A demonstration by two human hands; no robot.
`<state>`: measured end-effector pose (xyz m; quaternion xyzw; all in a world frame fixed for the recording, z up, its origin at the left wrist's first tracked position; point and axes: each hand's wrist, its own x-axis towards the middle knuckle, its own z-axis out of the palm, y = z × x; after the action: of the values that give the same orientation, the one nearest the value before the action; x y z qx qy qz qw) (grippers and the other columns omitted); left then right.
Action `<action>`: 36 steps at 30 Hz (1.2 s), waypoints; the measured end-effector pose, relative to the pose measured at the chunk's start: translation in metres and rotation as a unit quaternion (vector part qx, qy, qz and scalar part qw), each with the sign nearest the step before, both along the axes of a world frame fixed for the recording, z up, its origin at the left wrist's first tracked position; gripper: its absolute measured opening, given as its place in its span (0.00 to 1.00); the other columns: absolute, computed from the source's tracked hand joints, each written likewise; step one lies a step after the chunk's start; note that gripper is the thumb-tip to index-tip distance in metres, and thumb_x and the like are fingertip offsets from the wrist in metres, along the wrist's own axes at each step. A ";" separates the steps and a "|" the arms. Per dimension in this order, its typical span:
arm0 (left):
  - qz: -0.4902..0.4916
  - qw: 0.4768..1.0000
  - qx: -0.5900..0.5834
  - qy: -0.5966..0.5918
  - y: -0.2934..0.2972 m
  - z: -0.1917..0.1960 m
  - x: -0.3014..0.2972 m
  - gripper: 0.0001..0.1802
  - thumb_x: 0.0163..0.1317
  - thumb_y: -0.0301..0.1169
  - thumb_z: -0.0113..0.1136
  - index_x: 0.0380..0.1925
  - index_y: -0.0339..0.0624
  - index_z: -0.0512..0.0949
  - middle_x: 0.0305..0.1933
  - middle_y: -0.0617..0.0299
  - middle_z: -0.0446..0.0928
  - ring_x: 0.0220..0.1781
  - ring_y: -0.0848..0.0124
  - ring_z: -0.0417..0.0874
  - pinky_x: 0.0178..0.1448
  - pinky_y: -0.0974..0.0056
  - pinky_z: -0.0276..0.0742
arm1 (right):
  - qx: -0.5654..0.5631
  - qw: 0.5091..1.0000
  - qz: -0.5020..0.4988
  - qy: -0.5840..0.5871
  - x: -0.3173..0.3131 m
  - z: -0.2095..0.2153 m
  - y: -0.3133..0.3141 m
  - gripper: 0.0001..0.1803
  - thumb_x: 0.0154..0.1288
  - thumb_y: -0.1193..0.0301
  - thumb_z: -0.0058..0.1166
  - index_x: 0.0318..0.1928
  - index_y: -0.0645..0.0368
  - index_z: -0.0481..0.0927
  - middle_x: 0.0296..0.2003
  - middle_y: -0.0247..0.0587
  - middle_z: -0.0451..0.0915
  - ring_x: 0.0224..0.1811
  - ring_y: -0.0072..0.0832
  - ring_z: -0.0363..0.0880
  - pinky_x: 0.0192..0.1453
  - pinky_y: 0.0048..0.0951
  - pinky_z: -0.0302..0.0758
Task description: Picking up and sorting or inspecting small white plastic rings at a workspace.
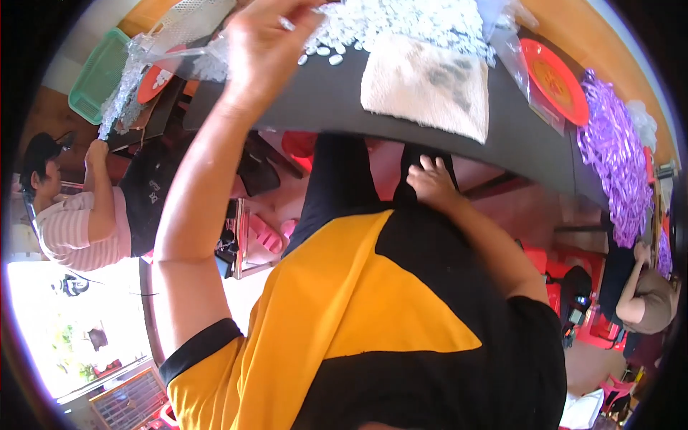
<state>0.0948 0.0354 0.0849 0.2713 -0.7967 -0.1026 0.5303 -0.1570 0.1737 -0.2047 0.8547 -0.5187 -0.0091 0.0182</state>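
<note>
My left hand reaches over the dark table beside a heap of small white oval pieces. Its fingers are bent together, and a small white piece shows between them; the picture's top edge cuts off part of the hand. A few loose white ovals lie at the heap's near side. Next to the heap is a cream cloth with grey stains. Below the table edge, my right hand rests on my right thigh, fingers apart and holding nothing.
An orange-red plate and a bundle of shiny purple strips are at right. Left, a person holds a silvery strand near a green basket. Another person sits far right. Clear plastic bags lie by the heap.
</note>
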 end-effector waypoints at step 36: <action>-0.096 0.980 -0.039 -0.169 0.016 -0.093 -0.031 0.11 0.54 0.27 0.60 0.37 0.37 0.78 0.39 0.52 0.74 0.41 0.52 0.76 0.46 0.56 0.74 | 0.152 0.944 -0.201 -0.213 -0.020 0.003 0.033 0.08 0.65 0.67 0.46 0.38 0.49 0.79 0.33 0.46 0.82 0.39 0.47 0.80 0.41 0.45 0.73</action>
<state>0.0636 0.0514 -0.0081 0.1864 -0.9004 -0.0749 0.3860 -0.1767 0.2069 -0.2015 0.7076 -0.6637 0.0905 -0.2250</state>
